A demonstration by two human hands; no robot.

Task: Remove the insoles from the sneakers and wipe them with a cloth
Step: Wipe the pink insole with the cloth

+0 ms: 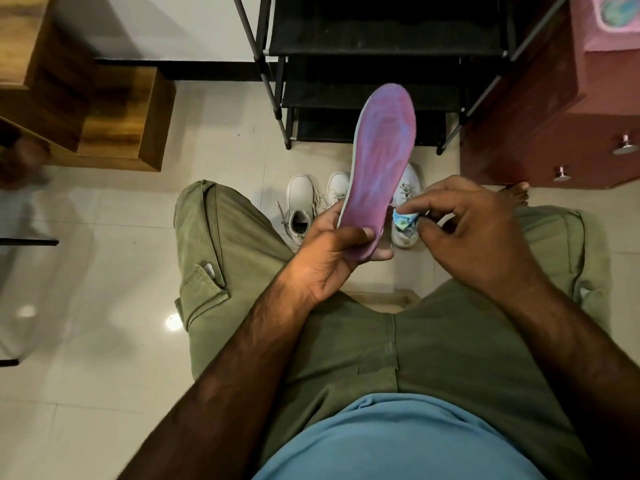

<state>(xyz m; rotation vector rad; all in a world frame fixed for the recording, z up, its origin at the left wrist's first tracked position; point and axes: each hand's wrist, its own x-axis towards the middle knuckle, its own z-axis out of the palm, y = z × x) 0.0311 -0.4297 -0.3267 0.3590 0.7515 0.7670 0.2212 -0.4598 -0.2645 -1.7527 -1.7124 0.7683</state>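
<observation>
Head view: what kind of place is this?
Most likely a home, in the corner where shoes are kept. A black shoe rack stands on the tiled floor, white sneakers sit in front of it, and a red-brown cabinet with knobs is beside it.

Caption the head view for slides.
Left hand holds a purple foam insole; right hand pinches a small blue cloth beside it, above white sneakers.
</observation>
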